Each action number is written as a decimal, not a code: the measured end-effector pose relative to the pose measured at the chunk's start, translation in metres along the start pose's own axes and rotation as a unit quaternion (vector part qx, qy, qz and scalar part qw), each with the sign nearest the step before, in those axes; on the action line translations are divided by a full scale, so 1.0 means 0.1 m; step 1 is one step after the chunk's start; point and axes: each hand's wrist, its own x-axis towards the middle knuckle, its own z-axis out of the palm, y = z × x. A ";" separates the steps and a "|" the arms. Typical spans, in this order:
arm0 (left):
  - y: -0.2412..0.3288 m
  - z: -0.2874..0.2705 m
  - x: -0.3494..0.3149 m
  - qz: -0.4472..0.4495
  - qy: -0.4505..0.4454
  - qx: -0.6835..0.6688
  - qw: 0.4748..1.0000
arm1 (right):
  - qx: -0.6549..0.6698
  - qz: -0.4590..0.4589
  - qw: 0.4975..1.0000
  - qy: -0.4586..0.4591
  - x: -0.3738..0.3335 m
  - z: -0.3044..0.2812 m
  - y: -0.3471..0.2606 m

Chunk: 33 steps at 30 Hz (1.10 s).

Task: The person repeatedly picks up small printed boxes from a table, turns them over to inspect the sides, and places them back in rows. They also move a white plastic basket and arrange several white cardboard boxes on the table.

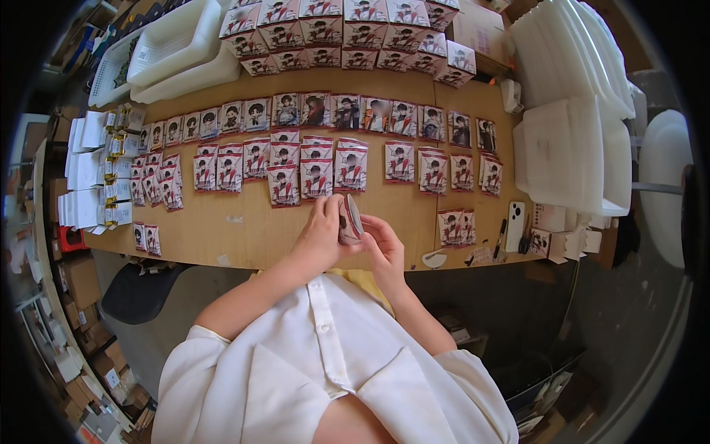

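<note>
Above the table's near edge, both of my hands hold a small red-and-white printed foil packet (349, 220), tilted on edge. My left hand (323, 228) is closed on its left side, and my right hand (382, 240) pinches it from the right with thumb and fingers. Whether it is a single packet or a few together, I cannot tell. Just beyond my hands lie stacks of similar packets (283, 185), spread left and right across the wooden table (274, 237). Behind these stacks runs a row of cards (318, 111) with printed characters.
Small boxes (323, 31) are piled at the back. White plastic bins (177, 44) stand at the far left, with stacked translucent trays (569, 148) on the right. White cards and gold packets (96, 170) line the left edge. A phone (515, 226) and a pen (501, 235) lie at the near right.
</note>
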 end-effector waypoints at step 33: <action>-0.69 0.68 1.44 0.220 0.026 0.473 0.853 | -0.540 -0.110 0.830 0.083 1.47 -0.73 0.42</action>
